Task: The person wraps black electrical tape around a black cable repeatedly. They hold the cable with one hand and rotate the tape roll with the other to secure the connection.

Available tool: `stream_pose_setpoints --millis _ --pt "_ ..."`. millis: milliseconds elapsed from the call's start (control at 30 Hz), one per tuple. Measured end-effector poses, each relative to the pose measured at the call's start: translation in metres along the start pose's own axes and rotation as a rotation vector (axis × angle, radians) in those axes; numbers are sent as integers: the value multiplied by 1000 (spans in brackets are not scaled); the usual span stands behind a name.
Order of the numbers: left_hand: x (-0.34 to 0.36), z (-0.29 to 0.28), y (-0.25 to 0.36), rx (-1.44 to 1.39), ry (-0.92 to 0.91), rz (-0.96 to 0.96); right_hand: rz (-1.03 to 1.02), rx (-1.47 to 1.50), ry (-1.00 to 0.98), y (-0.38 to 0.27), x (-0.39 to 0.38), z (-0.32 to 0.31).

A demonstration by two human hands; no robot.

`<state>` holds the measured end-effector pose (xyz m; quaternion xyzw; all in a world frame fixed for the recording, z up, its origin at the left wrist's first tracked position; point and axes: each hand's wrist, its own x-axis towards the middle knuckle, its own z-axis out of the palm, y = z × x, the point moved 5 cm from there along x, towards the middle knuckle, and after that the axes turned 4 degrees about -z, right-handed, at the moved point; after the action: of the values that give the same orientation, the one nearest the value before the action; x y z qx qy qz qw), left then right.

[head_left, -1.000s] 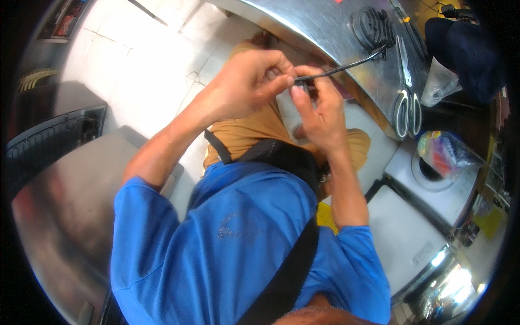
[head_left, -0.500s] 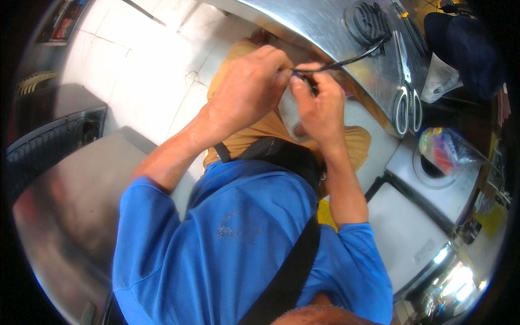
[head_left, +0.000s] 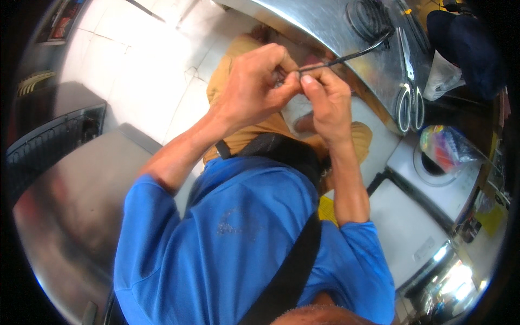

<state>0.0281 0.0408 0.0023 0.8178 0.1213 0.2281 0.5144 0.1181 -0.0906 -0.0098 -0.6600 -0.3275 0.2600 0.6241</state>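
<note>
Between my two hands runs a thin black cable (head_left: 355, 54), which leads right and up to a black coil on the metal table. My left hand (head_left: 260, 78) is closed, pinching the cable near its end with thumb and fingers. Close beside it, my right hand (head_left: 329, 100) pinches the same cable between thumb and index finger. The fingertips of both hands almost meet, and the cable's very end is hidden among them. On the table lies the coiled black cable (head_left: 365, 24), with a pair of scissors (head_left: 410, 86) to its right, handles toward me.
The metal table (head_left: 303, 21) has its edge just beyond my hands. A dark blue cap (head_left: 463, 49) and a clear plastic bag (head_left: 443, 78) lie at the right. Below them, a colourful plastic packet (head_left: 447, 146) rests on a white appliance (head_left: 403, 168). A grey metal cabinet (head_left: 81, 200) stands at left.
Both hands have shifted slightly right, the fingertips pressed closer along the cable. A loop of cable seen under the right fingers no longer shows.
</note>
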Motion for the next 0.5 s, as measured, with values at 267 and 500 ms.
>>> stream_pose_setpoints --millis 267,500 --pt "1 0 -3 -79 -33 -74 54 21 -37 8 -5 -6" --pt "1 3 -11 -297 -163 -310 44 88 -88 -9 -8 -6"
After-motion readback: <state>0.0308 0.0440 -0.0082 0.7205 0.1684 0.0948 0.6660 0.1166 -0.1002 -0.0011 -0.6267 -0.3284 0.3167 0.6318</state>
